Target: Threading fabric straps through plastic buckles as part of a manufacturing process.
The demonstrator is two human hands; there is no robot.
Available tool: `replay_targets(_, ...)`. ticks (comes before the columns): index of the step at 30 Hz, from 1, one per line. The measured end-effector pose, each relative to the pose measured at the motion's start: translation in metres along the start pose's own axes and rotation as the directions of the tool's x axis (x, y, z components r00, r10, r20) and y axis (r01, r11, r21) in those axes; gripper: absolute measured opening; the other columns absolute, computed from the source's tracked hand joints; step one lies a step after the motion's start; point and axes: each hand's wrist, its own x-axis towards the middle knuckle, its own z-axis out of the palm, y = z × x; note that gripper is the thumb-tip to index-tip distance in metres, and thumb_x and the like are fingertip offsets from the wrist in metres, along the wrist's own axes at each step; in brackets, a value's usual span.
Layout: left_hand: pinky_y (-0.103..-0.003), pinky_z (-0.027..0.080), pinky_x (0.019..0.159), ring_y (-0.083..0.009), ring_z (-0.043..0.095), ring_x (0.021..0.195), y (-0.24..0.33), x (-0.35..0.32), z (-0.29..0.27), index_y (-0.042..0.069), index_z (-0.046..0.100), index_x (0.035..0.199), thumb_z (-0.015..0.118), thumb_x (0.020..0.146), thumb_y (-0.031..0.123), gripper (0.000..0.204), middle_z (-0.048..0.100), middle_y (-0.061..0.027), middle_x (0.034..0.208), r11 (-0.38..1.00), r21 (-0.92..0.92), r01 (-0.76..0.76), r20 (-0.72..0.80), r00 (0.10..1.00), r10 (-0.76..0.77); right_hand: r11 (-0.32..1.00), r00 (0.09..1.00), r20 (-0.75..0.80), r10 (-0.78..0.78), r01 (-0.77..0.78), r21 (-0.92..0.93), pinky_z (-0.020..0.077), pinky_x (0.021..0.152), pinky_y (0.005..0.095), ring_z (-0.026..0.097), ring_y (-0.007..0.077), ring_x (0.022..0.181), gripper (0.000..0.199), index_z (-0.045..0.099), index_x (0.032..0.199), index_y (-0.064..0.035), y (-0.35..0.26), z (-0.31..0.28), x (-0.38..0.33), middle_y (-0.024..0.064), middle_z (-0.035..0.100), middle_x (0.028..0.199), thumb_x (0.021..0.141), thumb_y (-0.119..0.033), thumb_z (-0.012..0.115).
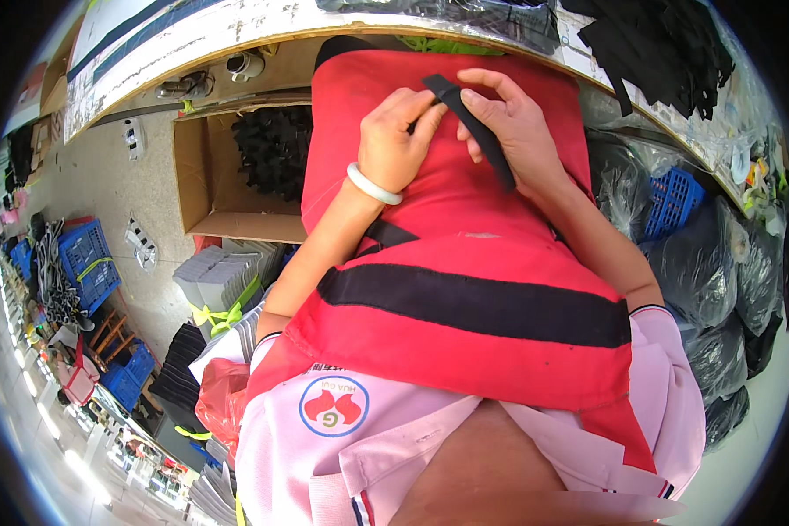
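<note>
Black strip (485, 138) is up at twelve o'clock over the red apron (456, 219), left hand (394, 136) pinching near its top end, right hand (524, 131) gripping alongside, seemingly to steady it!

At the upper centre of the frame, the left hand (393, 140) and the right hand (515, 127) are holding a black strip (486, 140) that is bridging the gap between them, while passing room is lying over the red apron (465, 206) just below, between the forearms. The worktable (180, 66) is curving across the top as a barrier, the cardboard box (259, 225) is crowding the left, and plastic bags (693, 272) are blocking the right. Farther left, the floor (92, 180) is offering a lane between the box and a blue crate (89, 266).
</note>
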Motion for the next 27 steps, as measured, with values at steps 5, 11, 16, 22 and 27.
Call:
replay_targets(5, -0.025, 0.046, 0.054, -0.0134, 0.059, 0.066, -0.008, -0.006, 0.000, -0.002, 0.068, 0.098, 0.065, 0.086, 0.002, 0.013, 0.064, -0.0077, 0.080, 0.942, -0.291, 0.169, 0.156, 0.979, -0.127, 0.994, 0.990, 0.088, 0.109, -0.108, -0.016, 0.0495, 0.059, 0.0219, 0.060, 0.0085, 0.066, 0.028, 0.058, 0.115, -0.0023, -0.001, -0.008, 0.009, 0.0048, 0.064, 0.081, 0.096, -0.023, 0.058)
replay_targets(11, -0.022, 0.044, 0.044, -0.0137, 0.056, 0.059, -0.007, -0.003, -0.004, -0.005, 0.065, 0.103, 0.056, 0.095, 0.014, 0.023, 0.063, -0.0086, 0.080, 0.236, -0.681, 0.693, 0.496, 0.674, -0.548, 0.916, 0.970, 0.019, -0.244, 0.237, -0.324, 0.0453, 0.072, 0.0216, 0.057, 0.0071, 0.080, 0.018, 0.065, 0.101, -0.0012, 0.020, -0.008, 0.015, 0.0004, 0.061, 0.085, 0.093, -0.017, 0.062)
replay_targets(16, -0.022, 0.043, 0.041, -0.0159, 0.060, 0.056, 0.009, 0.003, -0.004, -0.006, 0.066, 0.102, 0.060, 0.092, 0.008, 0.019, 0.065, -0.0116, 0.078, 0.444, -0.697, 0.563, 0.280, 0.784, -0.554, 0.730, 0.859, 0.117, -0.498, 0.488, -0.478, 0.0407, 0.066, 0.0200, 0.051, 0.0056, 0.074, 0.015, 0.065, 0.090, -0.0006, -0.007, 0.002, -0.006, -0.0016, 0.056, 0.078, 0.089, -0.015, 0.067)
replay_targets(22, -0.020, 0.040, 0.039, -0.0095, 0.057, 0.051, 0.014, 0.000, -0.005, -0.007, 0.067, 0.103, 0.063, 0.092, 0.012, 0.022, 0.069, -0.0126, 0.082, 0.592, -0.638, 0.493, 0.170, 0.840, -0.516, 0.904, 0.997, 0.035, 0.070, -0.049, -0.424, 0.0304, 0.046, 0.0195, 0.042, 0.0023, 0.051, 0.017, 0.060, 0.079, -0.0050, -0.012, -0.008, -0.007, -0.0040, 0.050, 0.061, 0.090, -0.017, 0.065)
replay_targets(27, -0.019, 0.038, 0.039, -0.0071, 0.053, 0.049, 0.015, -0.005, -0.002, -0.005, 0.067, 0.104, 0.064, 0.090, 0.008, 0.019, 0.067, -0.0100, 0.083, 0.658, -0.624, 0.421, 0.091, 0.876, -0.473, 0.949, 0.996, 0.025, 0.090, -0.078, -0.307, 0.0285, 0.043, 0.0203, 0.040, 0.0019, 0.048, 0.019, 0.058, 0.077, -0.0055, -0.006, -0.002, -0.005, -0.0035, 0.050, 0.061, 0.089, -0.018, 0.065)
